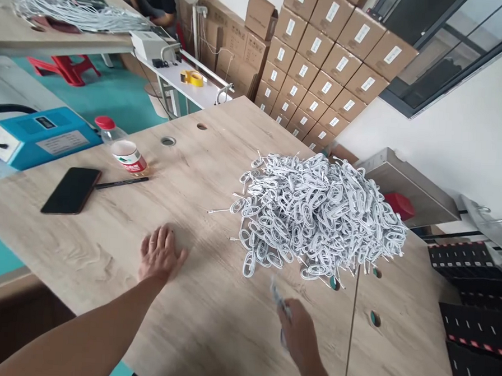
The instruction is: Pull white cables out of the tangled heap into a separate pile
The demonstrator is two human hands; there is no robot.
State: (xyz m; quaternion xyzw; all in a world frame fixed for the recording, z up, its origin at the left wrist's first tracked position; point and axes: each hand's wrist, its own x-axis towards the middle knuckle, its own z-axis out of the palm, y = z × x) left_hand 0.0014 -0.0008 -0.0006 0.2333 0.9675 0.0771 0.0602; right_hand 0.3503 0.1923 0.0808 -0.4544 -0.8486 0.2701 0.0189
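Observation:
My left hand [160, 253] lies flat on the wooden table [210, 320], palm down with its fingers stretched out and nothing in them. To the right, my right hand [299, 329] is closed on a coiled white cable [282, 303], blurred by motion and partly covered by the fingers. Beyond that hand rises a large heap of coiled white cables [317, 208], some with plug ends sticking out at the edges. A few coils lie loose along the near and left sides of the heap.
Left on the table are a phone [71, 190], a black pen [122, 183] and a red-capped bottle [129, 154]. Stacked cartons [320, 62] stand behind. Black trays [475, 317] sit at the right. A person [153, 0] is at another table with more cables [83, 13].

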